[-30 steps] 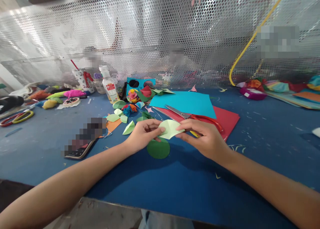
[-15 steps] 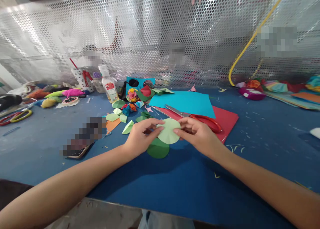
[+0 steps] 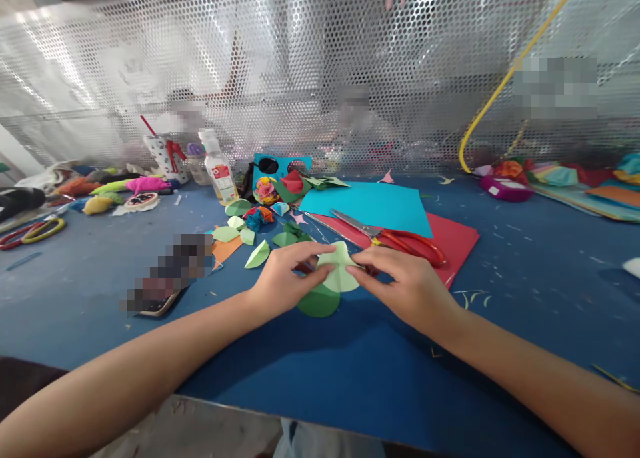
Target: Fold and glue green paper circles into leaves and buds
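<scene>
Pale green paper piece (image 3: 341, 275), one: rounded, creased and bent, held up at the centre of the worktop (image 3: 320, 371), between both hands. Left hand (image 3: 287, 277): pinching the left edge of the paper between thumb and fingers. Right hand (image 3: 407, 281): pinching the right edge likewise, thumb to the near side.

Dark green paper disc (image 3: 319, 305), one: flat on the worktop, partly hidden behind the held paper; contact between the two not possible to tell.

Scissors with red handles (image 3: 417, 246), one pair: just beyond the right hand, blades pointing away to the left, lying across a red sheet (image 3: 460, 238) and a blue sheet (image 3: 370, 201), the blue overlapping the red.

Light green folded leaf shape (image 3: 257, 255), one: near the left hand, on its far side. Orange paper (image 3: 227, 250), one: to the left of the leaf shape. Phone (image 3: 163, 305), one: farther left, mostly masked by pixelation.

Bottle with red label (image 3: 221, 176), one: upright, towards the back. Patterned cup (image 3: 163, 157), one: upright with red straw, left of the bottle. Perforated metal panel (image 3: 300, 65), one: behind the whole.
</scene>
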`<state>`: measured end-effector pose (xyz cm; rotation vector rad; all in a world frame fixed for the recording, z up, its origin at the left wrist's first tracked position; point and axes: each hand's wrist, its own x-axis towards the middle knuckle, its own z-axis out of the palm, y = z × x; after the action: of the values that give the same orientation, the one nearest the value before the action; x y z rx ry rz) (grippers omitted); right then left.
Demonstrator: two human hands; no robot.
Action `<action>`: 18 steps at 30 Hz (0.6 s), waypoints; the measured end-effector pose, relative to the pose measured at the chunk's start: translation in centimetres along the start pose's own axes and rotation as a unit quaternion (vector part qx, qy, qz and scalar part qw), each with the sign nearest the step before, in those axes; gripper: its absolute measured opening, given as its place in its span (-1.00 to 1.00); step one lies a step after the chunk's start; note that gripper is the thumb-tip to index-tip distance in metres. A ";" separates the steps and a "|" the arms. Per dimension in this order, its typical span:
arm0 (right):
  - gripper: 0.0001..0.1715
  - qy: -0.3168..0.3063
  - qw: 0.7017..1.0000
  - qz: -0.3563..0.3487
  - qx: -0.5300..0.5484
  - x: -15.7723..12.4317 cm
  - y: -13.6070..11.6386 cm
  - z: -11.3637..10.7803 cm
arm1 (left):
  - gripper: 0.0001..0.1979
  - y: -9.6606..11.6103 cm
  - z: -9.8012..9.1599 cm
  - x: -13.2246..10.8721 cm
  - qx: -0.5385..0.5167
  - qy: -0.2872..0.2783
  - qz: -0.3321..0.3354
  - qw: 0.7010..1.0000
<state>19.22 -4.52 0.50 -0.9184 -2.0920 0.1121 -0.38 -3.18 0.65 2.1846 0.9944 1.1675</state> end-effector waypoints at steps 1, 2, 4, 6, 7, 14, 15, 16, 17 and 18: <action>-0.90 0.004 1.000 -0.008 -0.007 0.0 0.0 0.1 | -0.74 0.0 0.0 0.0 0.002 -0.005 0.005 1.000; -0.90 0.006 1.000 -0.011 -0.011 -0.1 0.0 0.1 | -0.75 0.1 0.0 -0.1 0.002 -0.008 0.010 1.000; -0.92 0.013 1.000 0.000 -0.011 -0.1 0.0 0.2 | -0.75 0.2 0.0 -0.1 0.000 -0.010 0.016 1.000; -0.93 0.019 0.999 0.026 -0.005 -0.1 -0.1 0.2 | -0.74 0.2 0.0 -0.2 -0.004 -0.006 0.013 1.000; -0.93 0.023 0.999 0.040 -0.003 0.0 -0.1 0.2 | -0.74 0.3 0.1 -0.2 -0.006 -0.003 0.010 1.000; -0.92 0.008 1.000 -0.001 0.016 0.0 -0.3 0.0 | -0.73 0.4 0.1 -0.2 -0.011 -0.007 0.007 1.000; -0.91 0.000 1.000 -0.020 0.018 0.1 -0.3 -0.1 | -0.73 0.4 0.1 -0.2 -0.011 -0.014 0.006 1.000; -0.91 -0.007 0.999 -0.037 0.017 0.1 -0.3 -0.1 | -0.73 0.4 0.0 -0.2 -0.011 -0.021 0.008 1.000; -0.90 -0.013 0.999 -0.049 0.013 0.1 -0.3 -0.1 | -0.73 0.5 -0.1 -0.2 -0.010 -0.028 0.009 1.000; -0.89 -0.018 0.998 -0.058 0.009 0.2 -0.3 -0.2 | -0.72 0.5 -0.1 -0.2 -0.008 -0.035 0.012 0.999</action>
<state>19.12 -4.67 0.82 -0.7883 -2.1682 0.0863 -0.39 -3.66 0.97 2.2155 0.9289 1.0984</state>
